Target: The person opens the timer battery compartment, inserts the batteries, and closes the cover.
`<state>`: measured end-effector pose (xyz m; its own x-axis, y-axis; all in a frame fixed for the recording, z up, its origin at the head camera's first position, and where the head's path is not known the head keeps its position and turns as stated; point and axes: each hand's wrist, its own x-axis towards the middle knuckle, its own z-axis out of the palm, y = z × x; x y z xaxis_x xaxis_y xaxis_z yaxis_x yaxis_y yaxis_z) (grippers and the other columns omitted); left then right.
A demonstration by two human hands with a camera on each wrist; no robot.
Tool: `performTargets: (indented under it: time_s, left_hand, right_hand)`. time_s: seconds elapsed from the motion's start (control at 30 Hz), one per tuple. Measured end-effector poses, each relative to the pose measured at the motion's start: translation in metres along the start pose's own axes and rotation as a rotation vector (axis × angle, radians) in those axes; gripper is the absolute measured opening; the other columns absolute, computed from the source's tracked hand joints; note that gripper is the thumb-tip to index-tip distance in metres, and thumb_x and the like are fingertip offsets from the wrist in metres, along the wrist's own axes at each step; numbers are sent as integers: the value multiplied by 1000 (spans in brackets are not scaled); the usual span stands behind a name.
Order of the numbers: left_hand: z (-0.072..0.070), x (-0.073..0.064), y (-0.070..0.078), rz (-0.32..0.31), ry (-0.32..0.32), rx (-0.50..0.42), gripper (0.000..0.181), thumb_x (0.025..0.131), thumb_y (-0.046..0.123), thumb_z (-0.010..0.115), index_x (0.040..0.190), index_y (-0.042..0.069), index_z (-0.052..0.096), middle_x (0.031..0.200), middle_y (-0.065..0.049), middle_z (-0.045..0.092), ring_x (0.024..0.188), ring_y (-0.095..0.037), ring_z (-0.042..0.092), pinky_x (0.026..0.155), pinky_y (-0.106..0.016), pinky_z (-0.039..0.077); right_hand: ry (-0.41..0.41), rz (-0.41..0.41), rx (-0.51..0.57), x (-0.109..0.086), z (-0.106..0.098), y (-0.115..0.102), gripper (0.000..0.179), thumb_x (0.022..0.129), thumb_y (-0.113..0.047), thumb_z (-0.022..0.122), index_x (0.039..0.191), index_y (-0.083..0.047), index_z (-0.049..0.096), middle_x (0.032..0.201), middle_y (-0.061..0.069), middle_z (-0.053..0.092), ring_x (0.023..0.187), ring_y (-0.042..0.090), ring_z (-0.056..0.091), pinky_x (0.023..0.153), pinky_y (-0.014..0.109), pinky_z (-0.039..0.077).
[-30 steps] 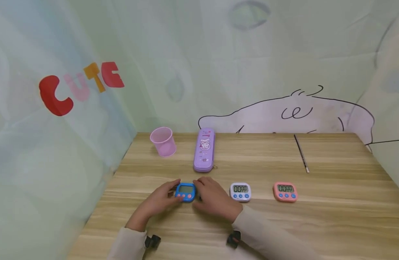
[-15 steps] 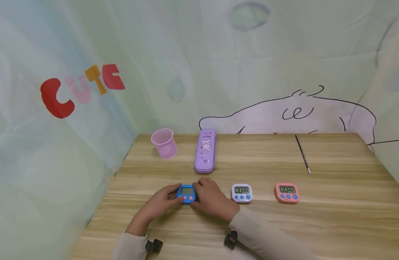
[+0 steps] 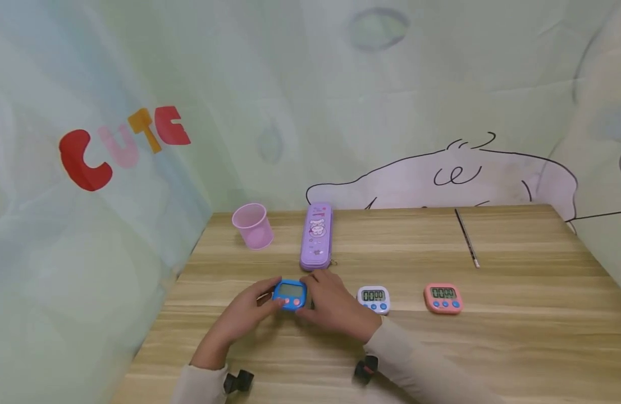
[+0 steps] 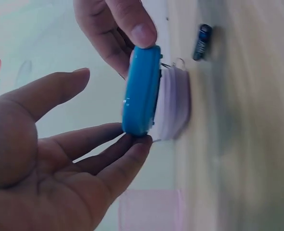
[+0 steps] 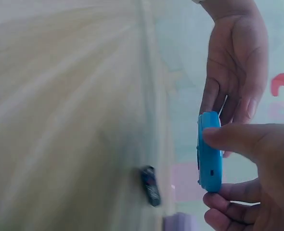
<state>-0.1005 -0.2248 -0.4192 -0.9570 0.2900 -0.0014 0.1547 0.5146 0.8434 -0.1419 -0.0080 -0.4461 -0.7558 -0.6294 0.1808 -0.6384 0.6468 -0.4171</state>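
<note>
A blue digital timer point(image 3: 290, 294) with pink buttons and a blank screen is off the table, between both hands. My right hand point(image 3: 336, 303) pinches it by the right-hand edges, thumb on one edge and fingers on the opposite one in the right wrist view. Straight fingers of my left hand point(image 3: 245, 311) touch its left edge. The left thumb point(image 4: 60, 91) stands apart from the timer's face in the left wrist view. A small dark battery point(image 4: 202, 42) lies on the table beyond the timer; the right wrist view also shows this battery point(image 5: 150, 186).
To the right stand a white timer point(image 3: 373, 299) and a pink timer point(image 3: 443, 298), both reading zeros. Farther back are a pink cup point(image 3: 255, 230), a purple pencil case point(image 3: 316, 235) and a pencil point(image 3: 466, 237) on the wooden table point(image 3: 391, 247).
The blue timer has risen off the table with both hands, and its face has tilted slightly. The other things stay in place, apart from a small camera shift.
</note>
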Motion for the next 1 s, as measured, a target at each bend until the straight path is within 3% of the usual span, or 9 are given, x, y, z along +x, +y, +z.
performTargets:
  time_s: [0.17, 0.3, 0.5, 0.77, 1.0]
  left_hand:
    - [5, 10, 11, 93, 15, -18, 59, 95, 20, 64, 144, -4, 41, 145, -20, 44, 132, -35, 43, 108, -43, 37]
    - [9, 16, 17, 174, 12, -96, 58, 95, 17, 64, 146, 3, 41, 148, -14, 43, 133, -32, 42, 110, -37, 35]
    - [24, 23, 26, 258, -83, -271, 59, 94, 7, 64, 148, 6, 39, 149, -13, 41, 136, -28, 39, 110, -29, 34]
    - [59, 35, 32, 192, -132, -403, 61, 95, 11, 64, 150, 9, 37, 153, -12, 36, 137, -25, 38, 108, -27, 37]
    - [88, 35, 33, 80, -80, -470, 56, 97, 16, 62, 148, 9, 40, 149, -22, 38, 128, -35, 49, 98, -30, 48]
  right_hand:
    - [84, -2, 131, -11, -23, 11, 65, 83, -42, 75, 132, -5, 56, 132, 9, 55, 119, 25, 48, 103, 45, 40]
    - [123, 7, 306, -24, -36, 21, 58, 82, -39, 77, 129, -11, 58, 119, 2, 58, 107, 22, 52, 91, 40, 48]
    - [78, 74, 557, -48, -39, 36, 52, 86, -43, 73, 128, -16, 59, 112, -7, 59, 104, 14, 55, 96, 42, 48]
    - [38, 95, 652, -70, -40, 54, 45, 95, -36, 64, 131, -9, 59, 115, -1, 63, 105, 16, 59, 95, 46, 48]
    - [-38, 91, 691, -82, -30, 69, 40, 101, -33, 54, 132, -9, 59, 122, 0, 64, 113, 16, 59, 98, 34, 48]
